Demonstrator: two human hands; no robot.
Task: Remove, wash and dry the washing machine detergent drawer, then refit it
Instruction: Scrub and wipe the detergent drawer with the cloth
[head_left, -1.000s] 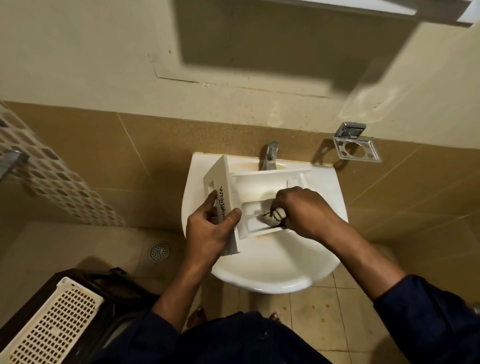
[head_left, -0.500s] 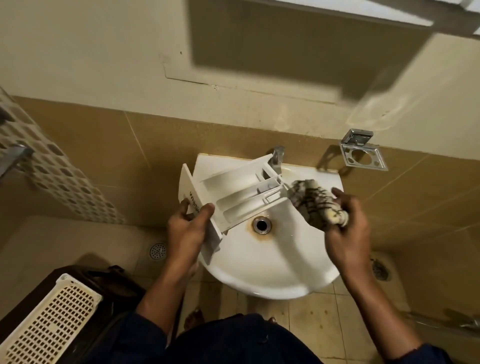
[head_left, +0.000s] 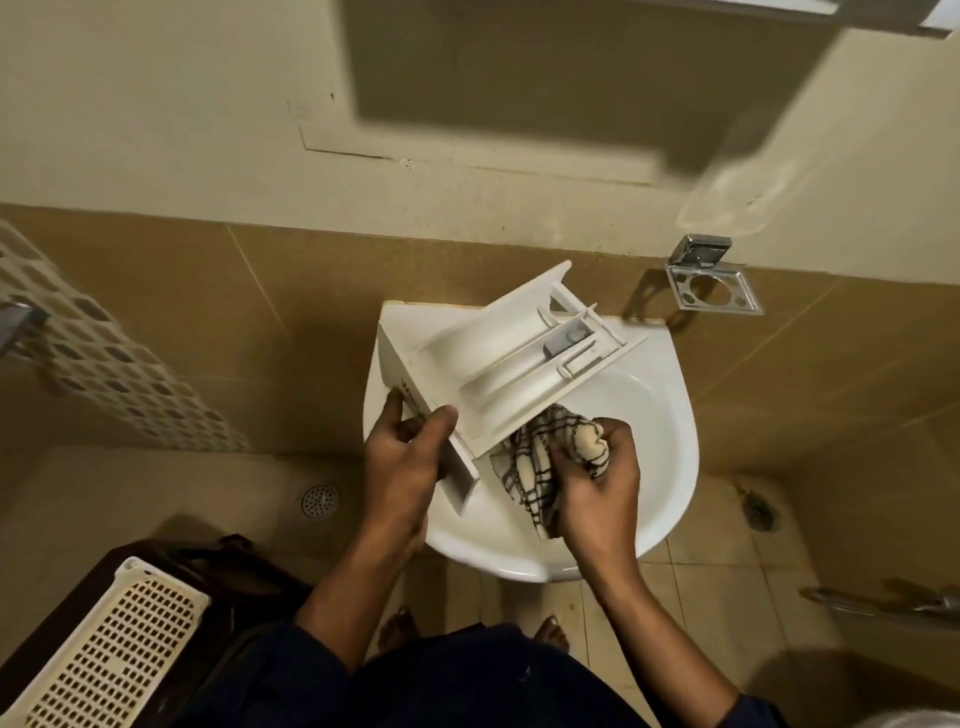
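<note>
The white detergent drawer (head_left: 498, 364) hangs tilted over the white wash basin (head_left: 660, 431), its back end raised toward the wall. My left hand (head_left: 405, 462) grips the drawer's front panel, thumb on top. My right hand (head_left: 597, 488) holds a bunched checked cloth (head_left: 540, 457) against the drawer's lower side, just below its near edge. A small grey insert shows in one of the drawer's compartments. The drawer hides the tap.
A chrome holder (head_left: 711, 280) is fixed to the tiled wall right of the basin. A cream perforated basket (head_left: 104, 654) sits at the lower left on a dark stand. Floor drains (head_left: 319, 501) lie on the tiled floor. A metal rail (head_left: 883, 603) crosses the lower right.
The drawer has been swung and tilted so its back end points up to the right. My right hand brought the cloth from the right of the basin down under the drawer's near side.
</note>
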